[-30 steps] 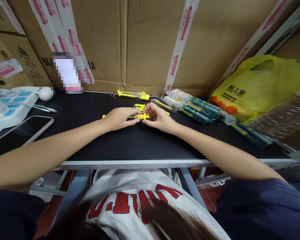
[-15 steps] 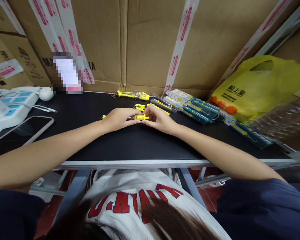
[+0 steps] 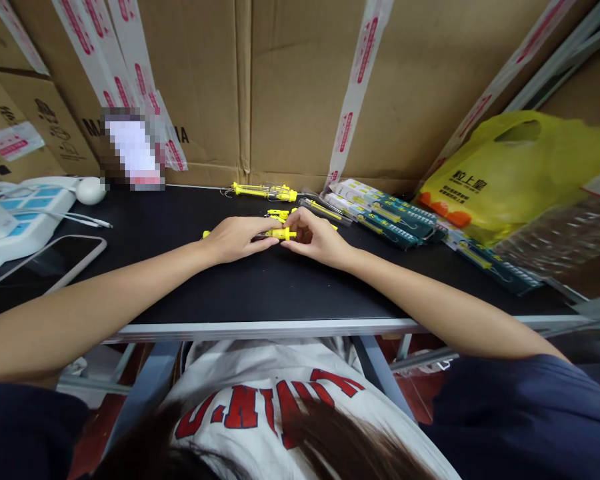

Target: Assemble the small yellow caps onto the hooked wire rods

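Note:
Both hands meet over the middle of a black table (image 3: pixel 260 287). My left hand (image 3: pixel 237 238) lies curled over a slim yellow tool (image 3: pixel 283 233), fingers closed on its shaft. My right hand (image 3: pixel 317 237) pinches the same tool's yellow end from the right. The tool's far end pokes out left of my left wrist. More loose yellow tools (image 3: pixel 265 192) lie just behind the hands, near the cardboard wall.
Packaged tools in dark green cards (image 3: pixel 390 217) fan out to the right. A yellow plastic bag (image 3: pixel 520 173) sits at far right. A white power strip (image 3: pixel 20 217) and a tablet (image 3: pixel 45 257) lie at left. Taped cardboard boxes (image 3: pixel 290 87) wall the back.
Almost nothing differs; my right-hand fingers shifted slightly on the yellow tool's end, and the view moved a little.

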Tool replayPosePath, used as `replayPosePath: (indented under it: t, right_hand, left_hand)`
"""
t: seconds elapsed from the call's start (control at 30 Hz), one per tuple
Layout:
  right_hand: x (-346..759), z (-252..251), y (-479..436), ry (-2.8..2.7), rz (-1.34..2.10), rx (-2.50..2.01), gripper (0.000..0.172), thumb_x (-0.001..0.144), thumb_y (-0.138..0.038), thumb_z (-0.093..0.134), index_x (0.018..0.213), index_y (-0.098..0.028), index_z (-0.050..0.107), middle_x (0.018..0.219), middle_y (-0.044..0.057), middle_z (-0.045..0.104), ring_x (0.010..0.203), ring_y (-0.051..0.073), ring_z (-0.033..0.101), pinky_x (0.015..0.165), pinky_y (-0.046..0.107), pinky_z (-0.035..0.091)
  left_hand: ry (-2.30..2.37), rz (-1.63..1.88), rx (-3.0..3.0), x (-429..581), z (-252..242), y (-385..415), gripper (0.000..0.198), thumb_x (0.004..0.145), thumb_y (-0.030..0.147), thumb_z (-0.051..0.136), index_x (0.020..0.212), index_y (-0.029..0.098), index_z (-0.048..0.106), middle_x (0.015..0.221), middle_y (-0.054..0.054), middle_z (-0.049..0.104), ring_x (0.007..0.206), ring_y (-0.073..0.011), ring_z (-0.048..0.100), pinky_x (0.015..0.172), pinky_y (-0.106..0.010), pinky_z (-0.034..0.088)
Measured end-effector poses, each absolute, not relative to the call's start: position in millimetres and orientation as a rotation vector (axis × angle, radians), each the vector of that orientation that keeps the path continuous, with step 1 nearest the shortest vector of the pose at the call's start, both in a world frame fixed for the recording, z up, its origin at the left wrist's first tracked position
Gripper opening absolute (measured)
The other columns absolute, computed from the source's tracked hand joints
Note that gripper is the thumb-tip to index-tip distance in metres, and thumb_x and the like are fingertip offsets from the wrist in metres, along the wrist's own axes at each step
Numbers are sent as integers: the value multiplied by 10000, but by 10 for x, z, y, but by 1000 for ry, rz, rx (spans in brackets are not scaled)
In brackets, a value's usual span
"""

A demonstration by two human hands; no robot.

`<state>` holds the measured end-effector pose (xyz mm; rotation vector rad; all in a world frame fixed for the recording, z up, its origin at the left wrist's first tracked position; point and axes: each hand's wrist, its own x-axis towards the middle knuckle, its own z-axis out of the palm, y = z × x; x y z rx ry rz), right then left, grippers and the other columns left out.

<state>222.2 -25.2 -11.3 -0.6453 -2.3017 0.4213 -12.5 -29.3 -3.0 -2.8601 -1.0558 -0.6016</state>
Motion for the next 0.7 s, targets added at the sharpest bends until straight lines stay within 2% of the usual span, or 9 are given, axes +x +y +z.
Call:
replayPosePath:
  t: [0.27, 0.43, 0.6, 0.7]
  right_hand:
    - [2199, -102, -287, -2263, 469, -604, 244, 891, -335, 638, 1034, -204, 489, 795, -20, 547, 626, 102, 492, 575, 254, 417]
    - [2182, -90, -305, -2266, 422, -599, 213, 885, -260, 616, 1041, -206, 481, 885, 6, 574, 646, 102, 498, 581, 253, 425]
    - [2180, -71, -324, -2271, 393, -566, 202, 857, -180, 587, 1010, -208, 459, 911, 6, 551, 639, 93, 491, 573, 244, 424]
    - [2189, -68, -319, -2280, 433, -584, 213, 847, -211, 618, 966, -215, 441, 875, -6, 527, 632, 93, 482, 558, 239, 419]
  left_hand:
    - [-1000, -650, -2831, -107, -20, -306, 370, 973, 391, 414, 1210, 178, 603, 1080, -55, 722, 923, -184, 677, 743, -249, 441]
    - [-990, -622, -2795, -111, -38, -285, 336, 975, 402, 394, 1119, 183, 604, 983, -47, 714, 849, -183, 662, 666, -256, 408]
    - [-993, -615, -2785, -95, -8, -319, 316, 978, 394, 397, 1094, 182, 600, 957, -42, 708, 842, -178, 660, 666, -251, 399]
    - [-1014, -553, -2788, -80, 20, -353, 316, 980, 392, 400, 1094, 180, 604, 1001, -43, 713, 877, -182, 666, 681, -250, 407]
